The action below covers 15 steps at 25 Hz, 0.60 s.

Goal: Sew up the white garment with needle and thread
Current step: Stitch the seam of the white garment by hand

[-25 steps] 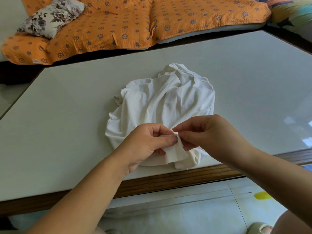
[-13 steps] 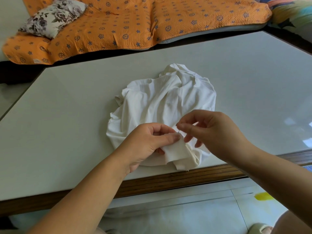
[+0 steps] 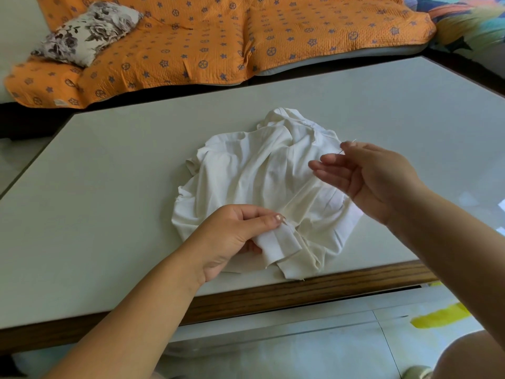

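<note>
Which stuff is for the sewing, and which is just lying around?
For the sewing: white garment, pinched by the left hand; needle, pinched by the right hand.
Just there: table under the garment, orange cover, flowered pillow.

One view only — a wide-angle camera on the person's head, facing forward and down. It sits close over the counter (image 3: 95, 201), the left hand (image 3: 232, 236) and right hand (image 3: 374, 179) near the lens at mid-frame; a couch (image 3: 191, 45) lies beyond, floor (image 3: 287, 351) below the near edge.
</note>
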Available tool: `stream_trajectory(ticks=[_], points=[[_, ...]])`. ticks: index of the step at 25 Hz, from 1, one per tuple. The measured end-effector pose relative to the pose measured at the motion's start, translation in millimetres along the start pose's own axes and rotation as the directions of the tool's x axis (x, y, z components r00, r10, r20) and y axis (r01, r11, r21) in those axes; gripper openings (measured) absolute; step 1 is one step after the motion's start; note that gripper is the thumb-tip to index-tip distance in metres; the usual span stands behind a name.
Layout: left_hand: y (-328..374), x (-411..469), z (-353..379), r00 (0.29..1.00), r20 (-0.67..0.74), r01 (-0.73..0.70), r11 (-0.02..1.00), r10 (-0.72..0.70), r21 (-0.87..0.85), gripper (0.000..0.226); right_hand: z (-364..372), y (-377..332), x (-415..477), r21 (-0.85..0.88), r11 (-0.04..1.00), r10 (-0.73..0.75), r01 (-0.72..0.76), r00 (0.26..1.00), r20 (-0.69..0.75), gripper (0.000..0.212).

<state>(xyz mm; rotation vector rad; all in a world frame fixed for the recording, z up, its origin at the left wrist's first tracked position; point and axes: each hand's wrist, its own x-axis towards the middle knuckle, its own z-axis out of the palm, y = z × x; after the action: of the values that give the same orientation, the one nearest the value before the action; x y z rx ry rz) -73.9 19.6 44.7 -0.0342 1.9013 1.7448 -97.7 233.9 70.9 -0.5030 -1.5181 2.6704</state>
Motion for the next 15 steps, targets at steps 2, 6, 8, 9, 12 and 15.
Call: stream_trajectory(ticks=[2,6,8,9,12,15], points=[[0.5,-0.2,-1.5,1.0,0.008,0.002,1.0,-0.002,0.007,0.028,-6.0,0.2,9.7,-0.191,0.972,-0.151,0.137,0.986,-0.063,0.009],[2.2,-1.5,-3.2,1.0,0.022,0.001,1.0,-0.001,0.02,0.022,-18.8,5.5,23.7,-0.659,0.696,-0.425,0.285,0.903,-0.058,0.006],[3.3,-2.0,-4.7,1.0,0.023,0.003,0.999,-0.004,0.036,0.02,-23.4,7.3,25.9,-0.744,0.596,-0.465,0.302,0.885,-0.013,0.007],[3.5,-2.1,-6.0,1.0,0.023,0.006,0.999,-0.007,0.04,0.019,-25.1,7.1,26.1,-0.773,0.556,-0.477,0.306,0.879,0.006,0.007],[3.3,-1.2,-8.2,0.999,0.03,0.024,0.997,-0.026,0.068,0.018,-30.9,3.1,26.0,-0.819,0.484,-0.513,0.308,0.858,0.019,0.01],[2.9,-1.0,-7.9,0.999,0.038,0.03,0.994,-0.034,0.104,0.009,-30.8,0.9,21.9,-0.828,0.479,-0.493,0.292,0.87,0.021,0.01]])
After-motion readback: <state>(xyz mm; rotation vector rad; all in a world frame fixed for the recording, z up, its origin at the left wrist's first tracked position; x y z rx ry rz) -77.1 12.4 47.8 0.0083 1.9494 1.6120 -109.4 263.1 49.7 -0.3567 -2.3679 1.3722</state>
